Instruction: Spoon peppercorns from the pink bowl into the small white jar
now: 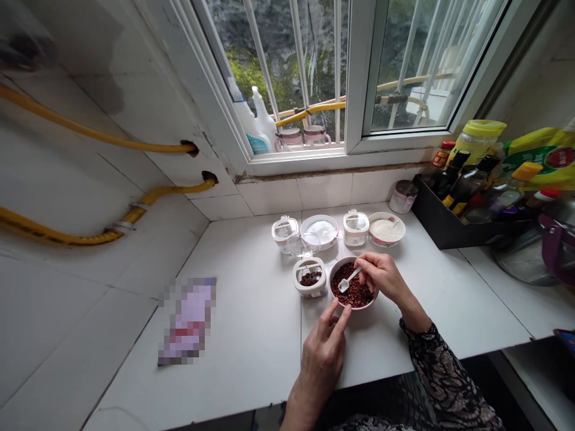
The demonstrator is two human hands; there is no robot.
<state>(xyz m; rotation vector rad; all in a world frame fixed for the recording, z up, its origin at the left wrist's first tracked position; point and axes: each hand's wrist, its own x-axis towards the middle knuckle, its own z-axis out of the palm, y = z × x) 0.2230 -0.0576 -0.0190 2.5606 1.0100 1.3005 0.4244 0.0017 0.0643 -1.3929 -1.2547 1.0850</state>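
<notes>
My right hand pinches a small white spoon, its scoop resting over the dark red peppercorns in a round bowl. At the bowl's near rim is my left hand, with two fingers stretched out to the edge and the others partly hidden. It holds nothing that I can see. Just left of the bowl stands a seasoning jar with its clear lid flipped up. Some of the same dark red peppercorns lie inside it.
Behind are two more lidded jars, a bowl of white grains and a second bowl of off-white powder. A black bottle rack stands right, near a metal pot. A blurred purple packet lies left.
</notes>
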